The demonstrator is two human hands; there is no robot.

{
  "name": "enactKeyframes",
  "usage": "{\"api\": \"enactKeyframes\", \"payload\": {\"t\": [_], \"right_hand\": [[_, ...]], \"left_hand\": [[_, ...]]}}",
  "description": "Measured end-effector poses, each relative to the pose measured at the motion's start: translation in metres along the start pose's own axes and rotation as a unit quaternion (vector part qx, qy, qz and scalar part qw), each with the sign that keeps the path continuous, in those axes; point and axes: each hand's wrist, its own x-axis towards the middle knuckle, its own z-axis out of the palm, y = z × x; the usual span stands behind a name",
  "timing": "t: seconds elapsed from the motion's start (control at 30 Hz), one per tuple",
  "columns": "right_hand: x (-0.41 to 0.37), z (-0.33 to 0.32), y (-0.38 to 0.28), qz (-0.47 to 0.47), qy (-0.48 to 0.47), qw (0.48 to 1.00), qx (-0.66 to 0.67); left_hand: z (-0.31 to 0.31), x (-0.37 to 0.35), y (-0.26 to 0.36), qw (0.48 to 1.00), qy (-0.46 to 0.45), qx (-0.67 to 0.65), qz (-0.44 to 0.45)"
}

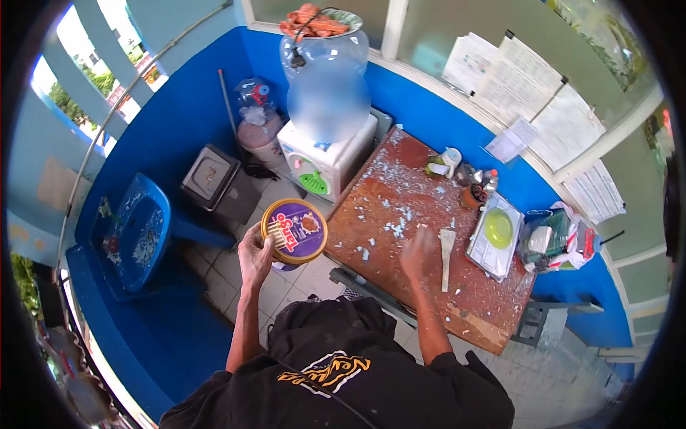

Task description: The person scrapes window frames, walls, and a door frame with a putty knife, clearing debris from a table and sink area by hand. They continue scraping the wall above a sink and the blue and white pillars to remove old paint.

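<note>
My left hand (254,254) is closed on the edge of a round plastic tub (309,238), its purple lid rimmed in gold and marked "Tango". The tub is held over the tiled floor, left of the brown table (343,232). My right hand (416,252), smeared by motion, is over the table, so its fingers cannot be made out. Just right of that hand lies a pale flat strip (446,259). Blue-white flakes (404,214) are scattered across the tabletop.
Small containers (444,163) and a tray bearing a green dish (499,228) line the table's far side, near a filled plastic bag (554,239). To the left stand a water dispenser (343,161), a grey bin (225,193) and a blue sink (161,222).
</note>
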Motion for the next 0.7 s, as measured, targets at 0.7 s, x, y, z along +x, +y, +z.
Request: {"api": "enactKeyframes", "payload": {"t": [0.7], "right_hand": [[0.006,-0.085,0.166,0.252,-0.026,0.962,0.098]], "left_hand": [[0.293,-0.009,-0.016,0.926,-0.368,-0.057,0.052]]}}
